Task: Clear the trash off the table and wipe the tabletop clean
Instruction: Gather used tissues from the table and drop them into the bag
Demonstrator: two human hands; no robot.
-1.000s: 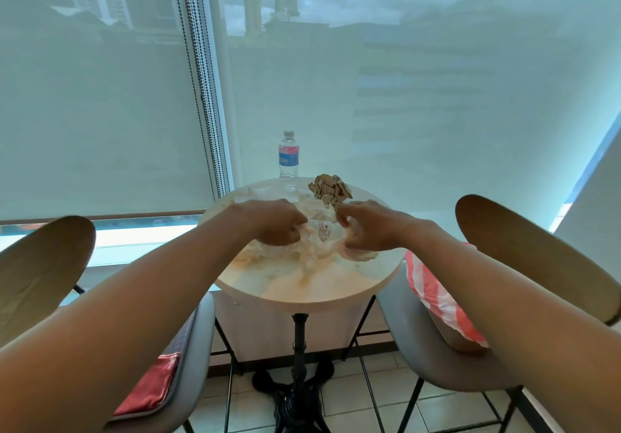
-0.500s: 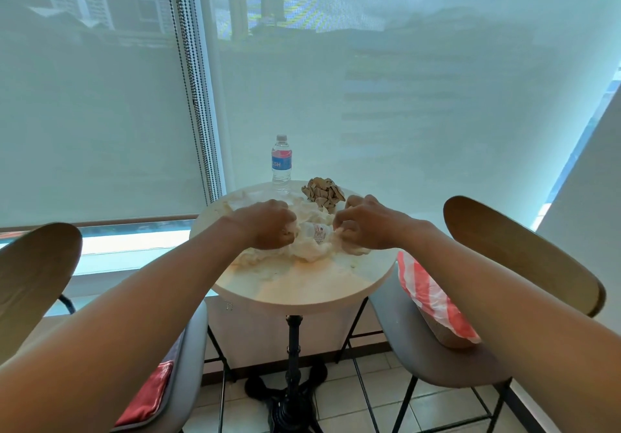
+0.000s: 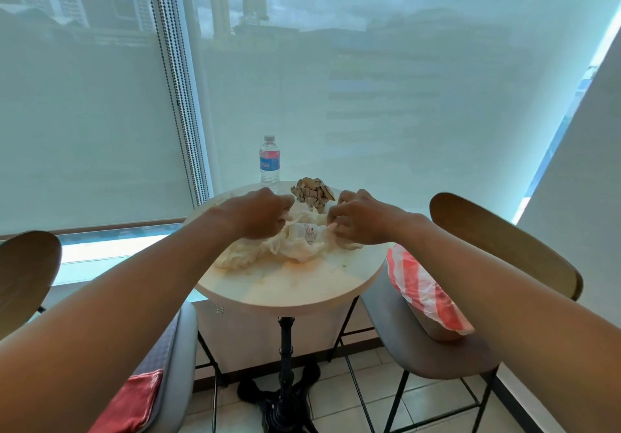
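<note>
While both hands pinch plastic bag (image 3: 295, 247) | long axis left-right

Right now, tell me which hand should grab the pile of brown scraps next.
Probably the right hand: it sits just beside the brown scraps, nearer than the left hand. Both hands grip the crumpled plastic bag, so it must let go first.

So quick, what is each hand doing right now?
Left hand: fingers curled, gripping the crumpled white plastic bag.
Right hand: fingers curled, pinching the same bag at its other side.
</note>
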